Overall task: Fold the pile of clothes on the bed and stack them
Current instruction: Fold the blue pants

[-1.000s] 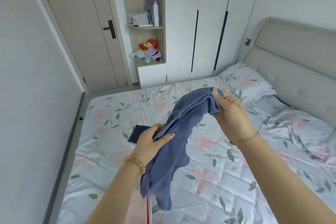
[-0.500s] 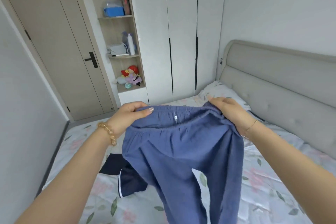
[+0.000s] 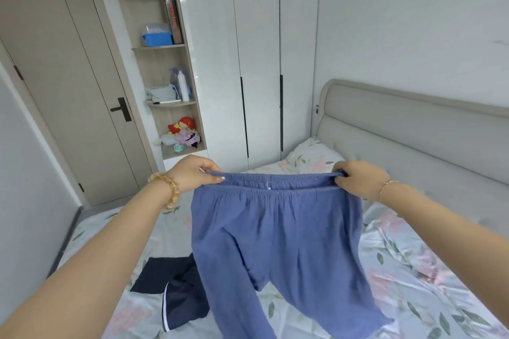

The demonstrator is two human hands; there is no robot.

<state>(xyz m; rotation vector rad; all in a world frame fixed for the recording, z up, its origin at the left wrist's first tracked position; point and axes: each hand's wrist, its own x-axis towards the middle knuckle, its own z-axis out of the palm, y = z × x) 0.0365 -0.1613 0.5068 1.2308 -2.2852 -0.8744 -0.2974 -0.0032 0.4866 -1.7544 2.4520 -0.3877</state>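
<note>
Left hand and right hand each pinch one end of the gathered elastic waistband of crinkled blue cotton trousers, stretched flat at frame centre; legs hang above floral quilted bed sheet; folded navy garment lower left

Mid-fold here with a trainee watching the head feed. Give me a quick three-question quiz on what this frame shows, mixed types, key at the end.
1. True or false: the blue trousers lie flat on the bed.
2. Where does each hand grip the trousers?
A. both at the leg hems
B. the left hand and right hand at opposite ends of the elastic waistband
C. one at the waistband, one at a hem
3. Fill in: on the floral sheet, below the left forearm, lies a dark ____ garment with a white stripe.

Key: 1 false, they hang in the air from both hands; 2 B; 3 navy.
</note>
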